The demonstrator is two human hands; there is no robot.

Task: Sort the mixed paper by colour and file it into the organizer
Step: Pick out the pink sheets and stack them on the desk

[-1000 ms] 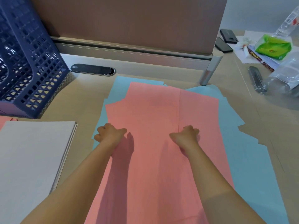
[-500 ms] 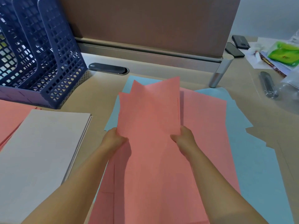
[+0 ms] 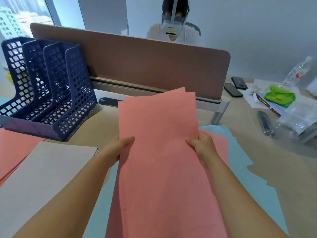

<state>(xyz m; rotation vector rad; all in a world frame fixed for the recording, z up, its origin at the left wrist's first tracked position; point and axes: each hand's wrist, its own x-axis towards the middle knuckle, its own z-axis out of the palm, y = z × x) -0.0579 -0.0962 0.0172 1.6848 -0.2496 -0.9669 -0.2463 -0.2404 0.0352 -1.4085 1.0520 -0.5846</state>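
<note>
Pink sheets [image 3: 159, 134], at least 2 by the offset top corners, are held up in front of the brown desk divider [image 3: 151, 66]. The left hand [image 3: 116, 148] grips their left edge, thumb lying across the front and the other fingers hidden behind the paper. The right hand [image 3: 202, 145] grips the right edge the same way, thumb curled onto the front.

Below the held sheets, more pink paper [image 3: 221, 145] lies on blue paper [image 3: 253, 184] spread over the desk [image 3: 103, 127]. Left of the divider's foot stands the dark blue mesh organizer [image 3: 49, 93] with 3 upright slots. Nearer than the organizer lies a white paper stack [image 3: 42, 172], overlapping another pink pile [image 3: 15, 146].

Right of the divider sit 2 dark phones [image 3: 235, 87], a green packet [image 3: 279, 97] whose print is too small to read, and a clear plastic bottle [image 3: 296, 73]. Behind the divider sits a person [image 3: 173, 30] wearing a white head-mounted device.
</note>
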